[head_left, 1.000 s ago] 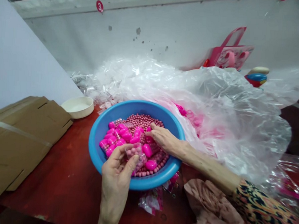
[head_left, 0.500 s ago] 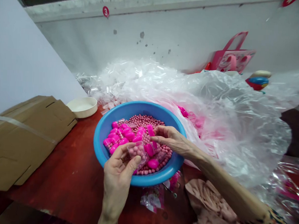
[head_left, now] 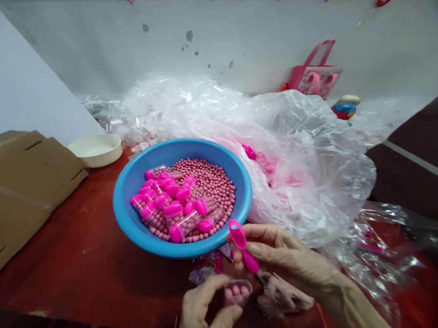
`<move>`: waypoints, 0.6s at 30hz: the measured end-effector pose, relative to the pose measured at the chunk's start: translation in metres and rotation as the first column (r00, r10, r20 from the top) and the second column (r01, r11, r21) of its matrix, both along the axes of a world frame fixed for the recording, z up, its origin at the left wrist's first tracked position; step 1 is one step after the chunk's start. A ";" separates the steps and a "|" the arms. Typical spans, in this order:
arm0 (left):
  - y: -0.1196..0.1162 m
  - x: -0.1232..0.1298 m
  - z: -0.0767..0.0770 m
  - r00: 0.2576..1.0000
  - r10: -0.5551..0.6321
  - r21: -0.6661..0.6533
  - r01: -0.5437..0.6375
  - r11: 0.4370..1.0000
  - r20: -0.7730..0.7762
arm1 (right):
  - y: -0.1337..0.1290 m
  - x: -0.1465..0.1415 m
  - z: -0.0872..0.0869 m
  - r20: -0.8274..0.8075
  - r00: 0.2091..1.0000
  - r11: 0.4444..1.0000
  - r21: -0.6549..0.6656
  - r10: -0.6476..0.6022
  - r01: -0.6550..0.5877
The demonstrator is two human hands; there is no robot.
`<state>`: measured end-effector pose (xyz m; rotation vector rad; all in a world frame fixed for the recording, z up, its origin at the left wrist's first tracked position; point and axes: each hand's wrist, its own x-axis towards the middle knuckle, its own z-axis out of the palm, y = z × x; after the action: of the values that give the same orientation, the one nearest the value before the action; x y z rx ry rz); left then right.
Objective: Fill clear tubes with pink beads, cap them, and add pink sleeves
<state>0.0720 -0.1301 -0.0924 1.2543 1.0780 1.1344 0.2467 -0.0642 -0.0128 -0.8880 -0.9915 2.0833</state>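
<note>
My left hand (head_left: 206, 307), near the front of the table, pinches a small clear container (head_left: 237, 293) upright. Pink beads show at its open top. Just above it, my right hand (head_left: 273, 252) grips a bright pink plastic cap (head_left: 237, 235) with its hollow oval side facing me. Another pink section extends below the fingers; whether it is a separate cap, I cannot tell. Behind both hands stands a blue basin (head_left: 127, 227) of loose pink beads (head_left: 203, 175). Several filled clear containers with pink caps (head_left: 173, 209) lie on the beads.
Folded cardboard (head_left: 22, 193) and a shallow white dish (head_left: 98, 153) are at the left. Clear plastic bags (head_left: 297, 134) heap along the wall, some holding pink pieces. A crumpled brownish cloth (head_left: 281, 297) lies beside my right wrist. A dark box (head_left: 421, 160) stands far right.
Both hands have moved out from over the basin towards me, carrying the container and the pink cap. The container is now upright with its open top showing. The view has shifted right.
</note>
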 end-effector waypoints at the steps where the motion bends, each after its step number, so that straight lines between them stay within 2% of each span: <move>1: -0.001 0.002 -0.007 0.997 0.038 -0.012 -0.039 0.999 -0.071 | -0.004 0.003 -0.003 0.063 0.998 0.999 0.027 -0.021 0.020; 3: -0.002 0.006 -0.016 0.982 0.085 -0.007 -0.088 0.996 -0.169 | -0.013 0.008 -0.009 0.222 0.971 0.990 0.124 -0.088 0.061; 5: 0.000 0.010 -0.021 0.981 0.065 0.025 -0.062 0.998 -0.183 | -0.022 0.013 -0.015 0.372 0.914 0.965 0.251 -0.165 0.072; 7: 0.003 0.013 -0.023 0.984 0.029 0.076 -0.016 0.997 -0.178 | -0.033 0.017 -0.022 0.466 0.859 0.933 0.358 -0.209 0.033; 11: 0.009 0.015 -0.028 0.961 0.006 0.151 0.037 0.988 -0.276 | -0.055 0.020 -0.038 0.602 0.763 0.885 0.458 -0.238 -0.085; 15: 0.010 0.012 -0.030 0.953 -0.024 0.190 0.085 0.978 -0.302 | -0.066 0.014 -0.055 0.669 0.652 0.747 0.623 -0.357 -0.230; 17: 0.010 0.012 -0.028 0.952 -0.039 0.176 0.096 0.980 -0.302 | -0.069 0.009 -0.064 0.642 0.632 0.688 0.689 -0.434 -0.228; 18: 0.010 0.012 -0.027 0.952 -0.047 0.161 0.100 0.982 -0.303 | -0.069 0.008 -0.069 0.631 0.630 0.679 0.702 -0.454 -0.215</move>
<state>0.0842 -0.1200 -0.1196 1.6311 1.1601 1.0204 0.2545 -0.1336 -0.0821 -1.3586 -1.9540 0.8745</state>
